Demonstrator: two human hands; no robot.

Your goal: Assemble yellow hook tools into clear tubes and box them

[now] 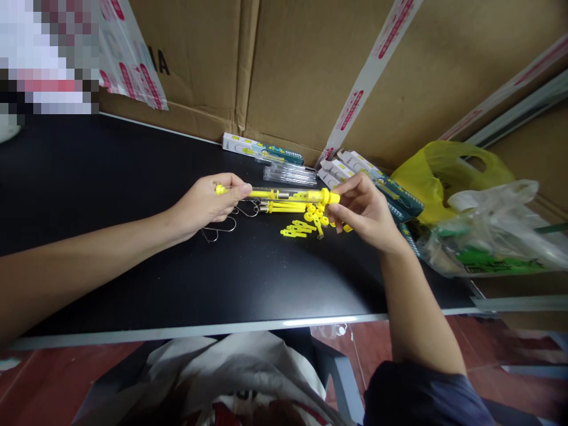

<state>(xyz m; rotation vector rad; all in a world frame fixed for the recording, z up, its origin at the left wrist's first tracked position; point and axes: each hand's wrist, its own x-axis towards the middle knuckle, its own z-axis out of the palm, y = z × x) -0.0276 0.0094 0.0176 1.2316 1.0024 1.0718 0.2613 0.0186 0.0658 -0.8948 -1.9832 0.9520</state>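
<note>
A clear tube with yellow end fittings (295,196) lies level between my hands, just above the table. A yellow rod and a short metal piece show inside it. My left hand (216,200) pinches its left end between thumb and fingers. At the other end, the thumb and fingers of my right hand (364,212) close on the yellow cap (333,198). Beneath the tube lie several yellow rods (286,207), small yellow rings (309,216) and flat slotted yellow pieces (295,231). Bent wire hooks (222,229) rest by my left hand, partly hidden by it.
Clear tubes (289,174) lie behind my hands, near a printed box (261,148). More printed boxes (377,183) are stacked at the right, beside a yellow plastic bag (426,171) and a whitish plastic bag (497,231). Large taped cartons (293,71) stand along the black table's (213,290) back edge.
</note>
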